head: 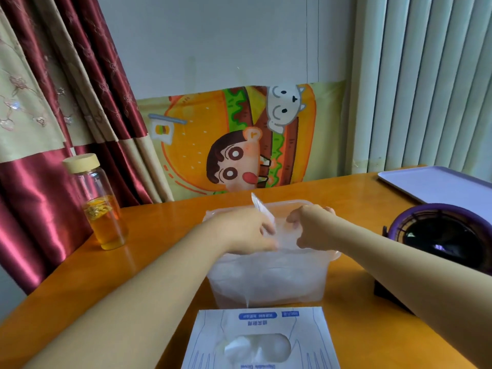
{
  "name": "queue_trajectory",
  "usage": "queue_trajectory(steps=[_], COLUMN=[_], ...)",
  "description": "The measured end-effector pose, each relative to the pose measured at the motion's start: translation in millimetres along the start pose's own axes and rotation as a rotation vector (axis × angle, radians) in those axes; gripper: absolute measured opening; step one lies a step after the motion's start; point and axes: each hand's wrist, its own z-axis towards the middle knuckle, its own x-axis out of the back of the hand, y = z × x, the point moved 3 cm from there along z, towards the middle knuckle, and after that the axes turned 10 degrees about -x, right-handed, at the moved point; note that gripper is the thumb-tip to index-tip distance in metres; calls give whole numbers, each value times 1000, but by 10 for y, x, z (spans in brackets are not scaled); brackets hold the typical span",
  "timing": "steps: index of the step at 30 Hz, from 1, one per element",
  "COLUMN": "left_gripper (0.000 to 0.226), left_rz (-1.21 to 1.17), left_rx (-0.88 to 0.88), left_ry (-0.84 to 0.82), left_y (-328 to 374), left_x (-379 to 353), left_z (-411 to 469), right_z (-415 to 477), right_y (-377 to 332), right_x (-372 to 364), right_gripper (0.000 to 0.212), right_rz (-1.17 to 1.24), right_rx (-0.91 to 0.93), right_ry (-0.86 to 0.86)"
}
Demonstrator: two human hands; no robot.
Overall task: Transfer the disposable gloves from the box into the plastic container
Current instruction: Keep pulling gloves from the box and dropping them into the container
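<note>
A white glove box [306,328] lies at the table's near edge, its oval opening showing crumpled clear gloves [253,347]. Just beyond it stands a translucent plastic container [269,280] with clear gloves lying inside. Both hands are over the container's open top. My left hand [247,233] and my right hand [311,227] each pinch a thin clear disposable glove [262,207] between them; one corner of it sticks up above the fingers. The lower part of the glove blurs into the container.
A glass bottle [102,206] of amber liquid with a pale lid stands at the left of the orange table [159,251]. A dark round device with a purple rim [442,235] sits at the right, and a white tray [439,185] lies behind it.
</note>
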Motion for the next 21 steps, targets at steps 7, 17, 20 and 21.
queue_trajectory(steps=[7, 17, 20, 21], left_gripper=[41, 49, 52, 53], left_rz=[109, 317, 445, 413], left_rx=[79, 197, 156, 150], left_ry=[-401, -600, -584, -575], left_y=[-138, -476, -459, -446], left_x=[-177, -448, -491, -486], left_z=[186, 346, 366, 364], right_z=[135, 230, 255, 247], right_y=[-113, -151, -132, -124], right_x=[-61, -216, -217, -201], right_gripper=[54, 42, 48, 50], right_rz=[-331, -691, -743, -736], right_rx=[-34, 42, 44, 48], right_ry=[-91, -109, -81, -73])
